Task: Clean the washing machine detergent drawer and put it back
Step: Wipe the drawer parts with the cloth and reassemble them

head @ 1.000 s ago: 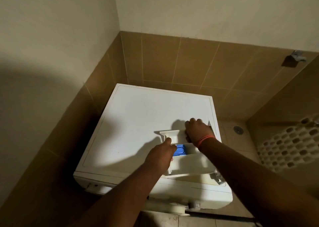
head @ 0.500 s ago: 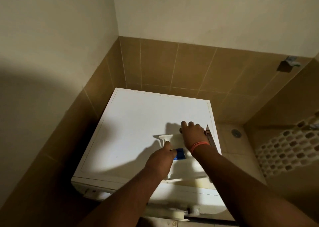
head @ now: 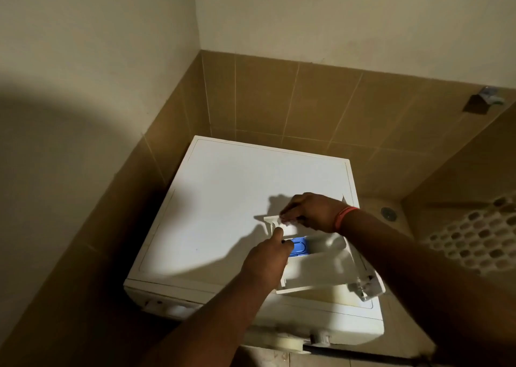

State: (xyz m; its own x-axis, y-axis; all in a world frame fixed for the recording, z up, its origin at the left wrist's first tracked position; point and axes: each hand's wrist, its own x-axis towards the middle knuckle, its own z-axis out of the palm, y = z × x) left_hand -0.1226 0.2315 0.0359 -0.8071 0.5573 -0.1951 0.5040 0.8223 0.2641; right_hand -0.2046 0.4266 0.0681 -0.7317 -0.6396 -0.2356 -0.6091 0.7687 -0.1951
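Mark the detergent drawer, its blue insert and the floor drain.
detergent drawer (head: 321, 266): head view, on its white inner floor.
blue insert (head: 299, 246): head view, on its top face.
floor drain (head: 388, 213): head view, on the round grate.

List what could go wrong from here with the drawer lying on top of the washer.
1. The detergent drawer lies near the washing machine's front right corner, its front panel jutting past the edge; a nudge might tip it to the floor.
2. The left hand and right hand work at its thin rear end, which could snap if forced.
3. The blue insert could pop loose.
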